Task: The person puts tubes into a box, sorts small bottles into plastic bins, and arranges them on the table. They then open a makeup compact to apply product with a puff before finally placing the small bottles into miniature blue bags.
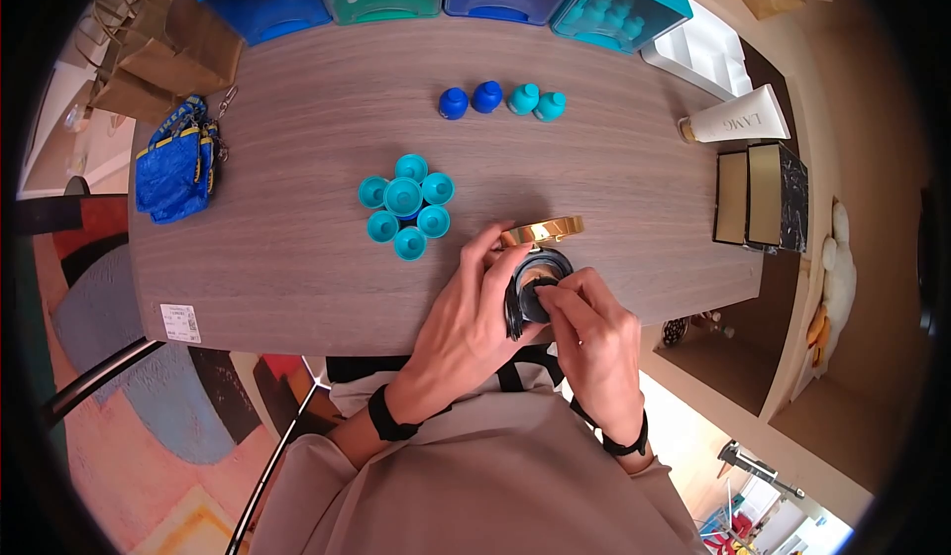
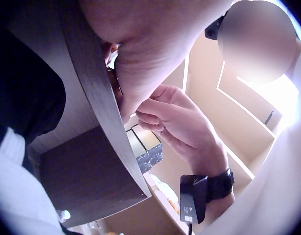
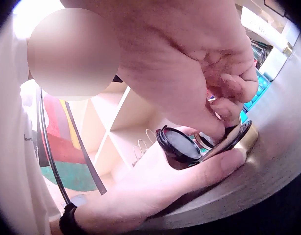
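1. As we read from the left, a blue bag [image 1: 176, 174] lies by the table's left edge, and a cluster of teal cups [image 1: 403, 197] stands well apart from the hands.
2. Next we meet the left hand [image 1: 468, 309], its fingers curled round the left side of an open, gold-lidded compact [image 1: 541, 274]. To dab well, we judge, this hand should brace the base and spare the hinge, while the puff is pressed flat, lightly and evenly.
3. We find the compact over the table, near its front edge; we cannot tell whether it touches the wood. Its round pan faces up toward the person. The gold lid [image 1: 543, 231] stands at the far side, its long axis running left to right, its right end slightly higher in the head view. A black-rimmed inner cover [image 3: 181, 145] also stands open.
4. Right of that, we see the right hand [image 1: 599, 347] pinching what looks like a black puff [image 1: 536, 304] over the pan.
5. Farthest right, we note a white "LAMG" tube [image 1: 738, 116].
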`<state>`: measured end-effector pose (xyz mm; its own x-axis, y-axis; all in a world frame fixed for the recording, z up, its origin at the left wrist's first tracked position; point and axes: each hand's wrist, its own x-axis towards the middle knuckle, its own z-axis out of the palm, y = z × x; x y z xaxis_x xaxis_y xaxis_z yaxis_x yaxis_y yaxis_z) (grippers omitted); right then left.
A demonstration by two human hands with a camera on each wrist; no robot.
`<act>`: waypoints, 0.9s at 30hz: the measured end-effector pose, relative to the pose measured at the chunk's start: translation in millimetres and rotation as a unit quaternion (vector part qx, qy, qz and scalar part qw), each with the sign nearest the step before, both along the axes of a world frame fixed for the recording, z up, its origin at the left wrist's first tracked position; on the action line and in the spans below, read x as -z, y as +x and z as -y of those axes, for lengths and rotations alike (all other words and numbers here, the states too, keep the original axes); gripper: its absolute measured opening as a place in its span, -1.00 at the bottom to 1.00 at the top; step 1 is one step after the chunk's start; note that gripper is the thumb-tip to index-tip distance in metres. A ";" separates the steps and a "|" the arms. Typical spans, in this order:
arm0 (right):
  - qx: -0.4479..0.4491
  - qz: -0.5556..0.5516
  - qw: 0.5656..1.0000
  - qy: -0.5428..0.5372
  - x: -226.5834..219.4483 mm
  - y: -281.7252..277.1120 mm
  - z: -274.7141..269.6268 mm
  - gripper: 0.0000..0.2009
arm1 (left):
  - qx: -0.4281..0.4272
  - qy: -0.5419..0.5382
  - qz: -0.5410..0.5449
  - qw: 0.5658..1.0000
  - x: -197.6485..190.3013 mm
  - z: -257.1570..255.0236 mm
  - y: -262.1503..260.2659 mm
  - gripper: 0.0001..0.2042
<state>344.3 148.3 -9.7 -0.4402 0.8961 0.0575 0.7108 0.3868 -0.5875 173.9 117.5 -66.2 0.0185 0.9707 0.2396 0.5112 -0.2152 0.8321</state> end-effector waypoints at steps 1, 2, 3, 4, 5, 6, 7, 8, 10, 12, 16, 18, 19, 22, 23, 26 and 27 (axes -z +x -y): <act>0.000 0.000 1.000 0.000 -2.9 1.8 -1.6 -0.76 | -0.002 -0.006 -0.003 1.000 -0.3 0.1 -0.2 -0.02; -0.005 0.006 1.000 0.007 -5.8 3.2 -3.2 -0.74 | -0.003 -0.006 -0.003 1.000 -0.1 0.0 -0.7 -0.02; -0.010 0.012 1.000 0.013 -7.1 4.2 -4.5 -0.72 | -0.002 0.000 -0.002 1.000 0.2 -0.4 -1.1 -0.03; -0.011 0.012 1.000 0.013 -7.1 5.0 -5.6 -0.72 | -0.001 0.006 -0.001 1.000 0.5 -0.7 -1.2 -0.03; -0.021 0.013 0.999 0.024 -7.1 5.8 -6.7 -0.69 | -0.001 0.005 -0.001 1.000 1.2 -0.7 -0.9 -0.03; -0.029 0.013 0.999 0.034 -6.9 6.1 -7.4 -0.66 | -0.003 0.007 0.000 1.000 2.4 -0.5 -0.5 -0.03; -0.029 0.013 0.999 0.034 -5.9 5.5 -8.7 -0.66 | -0.004 0.008 0.001 1.000 3.1 -0.3 -0.2 -0.04; -0.054 0.032 0.997 0.047 -4.1 4.4 -10.5 -0.63 | -0.004 0.007 0.001 1.000 2.8 -0.3 0.1 -0.04; -0.079 0.050 0.994 0.060 -0.9 4.1 -11.9 -0.60 | -0.001 -0.001 0.000 1.000 2.0 -0.6 -0.5 -0.04; -0.100 0.079 0.989 0.078 1.6 5.5 -12.9 -0.59 | -0.001 -0.001 -0.003 1.000 3.2 0.6 -1.1 -0.04; -0.116 0.113 0.984 0.072 -10.5 7.7 -14.8 -0.65 | 0.000 0.008 -0.001 1.000 4.9 -0.7 0.2 -0.03; -0.133 0.150 0.977 0.072 -16.6 7.1 -15.2 -0.69 | 0.001 0.006 0.001 1.000 5.5 0.0 0.3 -0.03; -0.133 0.149 0.977 0.072 -19.0 7.2 -15.9 -0.69 | 0.001 0.004 0.003 1.000 5.6 0.1 0.3 -0.03; -0.141 0.177 0.972 0.056 -23.9 7.7 -18.3 -0.71 | 0.010 -0.004 0.012 1.000 4.4 0.1 -0.7 -0.02; -0.142 0.168 0.974 0.056 -24.7 7.2 -19.7 -0.70 | 0.010 -0.004 0.011 1.000 3.9 0.0 -0.9 -0.02; -0.140 0.134 0.979 0.067 -20.0 5.5 -21.4 -0.70 | 0.010 -0.007 0.009 1.000 3.5 -0.6 -1.4 -0.02; -0.135 0.110 0.982 0.078 -16.9 5.4 -21.0 -0.70 | 0.008 -0.002 0.007 1.000 3.7 -0.9 -1.3 -0.02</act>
